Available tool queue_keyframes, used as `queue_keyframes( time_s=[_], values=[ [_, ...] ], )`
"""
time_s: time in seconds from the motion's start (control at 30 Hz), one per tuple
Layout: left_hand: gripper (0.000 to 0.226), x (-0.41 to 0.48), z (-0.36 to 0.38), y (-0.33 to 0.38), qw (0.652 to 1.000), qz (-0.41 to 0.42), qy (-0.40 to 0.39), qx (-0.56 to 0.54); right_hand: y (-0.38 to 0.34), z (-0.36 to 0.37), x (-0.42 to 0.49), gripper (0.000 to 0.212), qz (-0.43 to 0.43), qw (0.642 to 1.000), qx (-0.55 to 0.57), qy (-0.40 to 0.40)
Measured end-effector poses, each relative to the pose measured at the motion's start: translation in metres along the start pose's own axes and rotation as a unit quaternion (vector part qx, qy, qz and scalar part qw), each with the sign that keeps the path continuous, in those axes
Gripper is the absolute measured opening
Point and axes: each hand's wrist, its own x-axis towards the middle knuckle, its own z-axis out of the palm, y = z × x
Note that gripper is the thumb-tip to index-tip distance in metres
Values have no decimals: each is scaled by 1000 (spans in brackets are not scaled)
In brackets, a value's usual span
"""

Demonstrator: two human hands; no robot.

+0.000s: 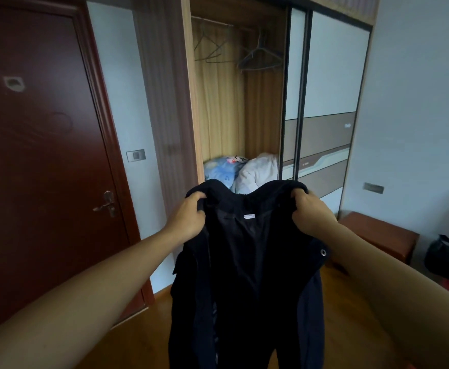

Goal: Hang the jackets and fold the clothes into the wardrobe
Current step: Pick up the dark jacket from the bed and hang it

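A dark navy jacket point(252, 262) hangs in front of me, lining side towards me, with a small white label below the collar. My left hand point(188, 217) grips its left shoulder and my right hand point(311, 211) grips its right shoulder, both with fingers curled over the fabric. Straight ahead stands the open wardrobe point(191, 102). Several empty wire hangers point(258, 57) hang from its rail near the top. On the wardrobe floor lie a blue patterned bundle point(222, 169) and a white bundle point(258, 169).
A dark red door point(39, 145) is shut on the left. The wardrobe's sliding doors point(324, 107) are pushed right. A low red-brown cabinet point(380, 235) stands at the right wall with a black bag point(446, 259) beside it. Wooden floor point(356, 315) underfoot.
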Motion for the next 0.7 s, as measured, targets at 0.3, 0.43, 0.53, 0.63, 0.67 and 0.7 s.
queue_keyframes(
  time_s=[0.3, 0.43, 0.53, 0.63, 0.67, 0.7],
  values=[
    [43, 175, 43, -20, 999, 29, -9, -44, 18, 12, 150, 47, 27, 999, -2, 26],
    [40, 261, 56, -9, 998, 52, 24, -39, 27, 2, 218, 44, 34, 998, -13, 60],
    [40, 327, 66, -3, 997, 61, 36, -27, 36, -7, 275, 41, 32, 996, -19, 85],
    [38, 395, 77, -7, 996, 57, 54, -41, 46, -11, 332, 41, 33, 994, -21, 101],
    [37, 418, 81, -10, 995, 58, 65, -43, 50, -10, 351, 42, 37, 993, -22, 107],
    [36, 441, 85, -11, 994, 60, 79, -44, 54, -10, 370, 42, 42, 992, -21, 114]
  ],
)
